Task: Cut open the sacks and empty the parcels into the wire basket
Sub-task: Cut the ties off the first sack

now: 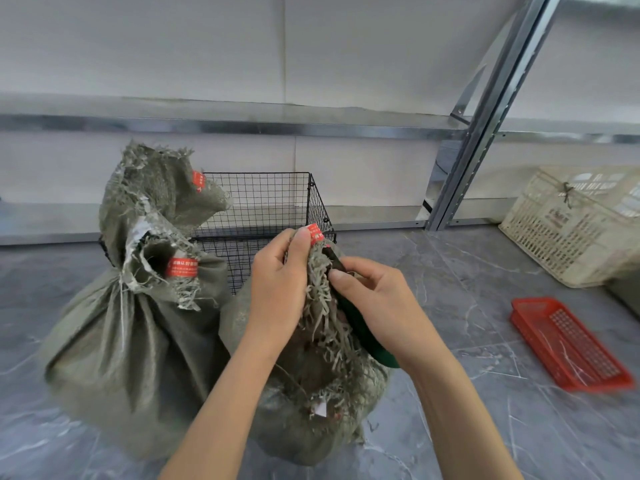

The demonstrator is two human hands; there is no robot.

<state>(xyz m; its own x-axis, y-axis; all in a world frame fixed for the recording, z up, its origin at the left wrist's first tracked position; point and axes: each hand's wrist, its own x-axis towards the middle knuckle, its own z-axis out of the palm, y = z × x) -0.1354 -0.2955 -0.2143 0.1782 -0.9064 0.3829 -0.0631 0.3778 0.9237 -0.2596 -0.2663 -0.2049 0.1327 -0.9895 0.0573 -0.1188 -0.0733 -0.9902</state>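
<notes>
While the floor (467,292) of grey veined tile runs across the whole view, a large grey-green woven tied sack (131,341) stands on it at the left, its neck bunched by a cord and wrapped in a red band (181,267). Just behind it a rear sack (156,192) rises taller, with a frayed mouth that overlaps the left side of the wire basket (277,202). The basket is a black mesh box with an open top, set on the floor in front of low metal shelving.

Nearer the camera, in front of the basket and touching the tied sack's right flank, stands the near sack (311,427). Its top is a shaggy tuft of torn woven strips. The left hand (280,282) is clamped round that tuft, thumb up beside a red tag (316,233) at the very tip. The right hand (377,299) sits just beside it, fingers curled round a green-handled tool (372,351), with the forefinger laid along the frayed strips. What seems to be a dark blade pokes up into the neck below the tag (motion blur hides its edge).

Right of the hands, a slotted shelf upright (491,116) slants up from the floor. Farther right a cream crate (561,233) of latticed plastic sits tilted, and nearer the camera a red tray (571,344) lies flat on the tiles, well apart from the sacks.
</notes>
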